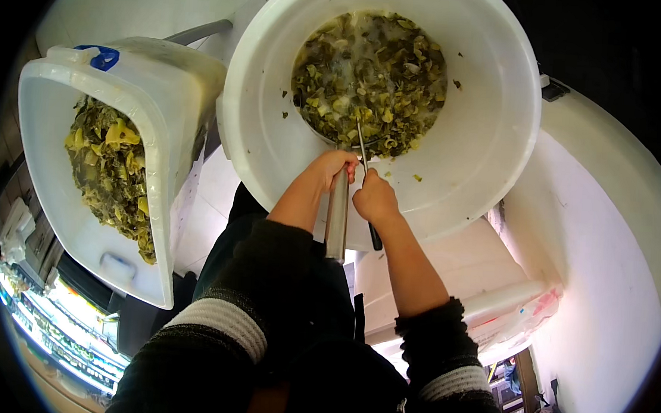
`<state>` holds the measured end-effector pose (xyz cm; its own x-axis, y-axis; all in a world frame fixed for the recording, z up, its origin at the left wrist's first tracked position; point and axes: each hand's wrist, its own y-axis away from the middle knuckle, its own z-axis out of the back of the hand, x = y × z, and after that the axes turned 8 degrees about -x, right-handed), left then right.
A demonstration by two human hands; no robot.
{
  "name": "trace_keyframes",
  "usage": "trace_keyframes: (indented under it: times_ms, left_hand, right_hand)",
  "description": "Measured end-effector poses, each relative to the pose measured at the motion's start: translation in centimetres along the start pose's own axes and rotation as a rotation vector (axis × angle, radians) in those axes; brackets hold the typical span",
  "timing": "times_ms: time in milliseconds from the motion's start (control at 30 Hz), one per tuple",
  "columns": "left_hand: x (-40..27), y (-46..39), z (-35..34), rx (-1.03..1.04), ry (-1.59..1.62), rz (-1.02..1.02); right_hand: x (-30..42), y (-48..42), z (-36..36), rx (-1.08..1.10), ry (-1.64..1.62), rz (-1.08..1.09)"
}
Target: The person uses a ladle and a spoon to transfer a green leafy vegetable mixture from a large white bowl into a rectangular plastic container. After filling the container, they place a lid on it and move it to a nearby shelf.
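A large round white plastic tub (489, 119) stands in front of me, with chopped leafy greens (371, 79) in cloudy liquid at its bottom. My left hand (332, 168) grips the wide tubular metal handle (337, 223) of a utensil. Its head is mostly hidden among the greens; a bit of curved rim (318, 136) shows. Close beside it, my right hand (377, 198) is closed around a slender metal-shafted utensil (362, 138) with a black grip end (375, 238). That shaft points down into the greens, where its tip is hard to make out.
At left, a translucent white bin (171, 80) with a blue latch (104, 58) holds a heap of larger yellow-green leaves (114, 161). A pale plastic container (445, 268) stands below the tub at right, near a white curved surface (599, 220). Lit shelves (60, 327) appear lower left.
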<state>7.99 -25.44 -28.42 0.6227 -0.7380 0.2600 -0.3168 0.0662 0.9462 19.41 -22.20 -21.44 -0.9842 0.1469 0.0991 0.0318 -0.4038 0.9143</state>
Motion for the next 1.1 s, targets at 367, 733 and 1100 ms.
trace_keyframes:
  times_ms: [367,733,1100]
  left_hand:
    - [2.0,9.6,0.6,0.1,-0.413,-0.384]
    - [1.4,24.2,-0.2,0.288,-0.746,-0.57]
    - [3.3,37.6,-0.3,0.47,-0.75,-0.582]
  right_hand:
    - [-0.3,10.4,3.0,-0.301,-0.258,0.047]
    - [-4.2,26.7,9.1,-0.443,-0.682,0.173]
    - [-4.9,36.6,11.5,-0.599,-0.767,0.363]
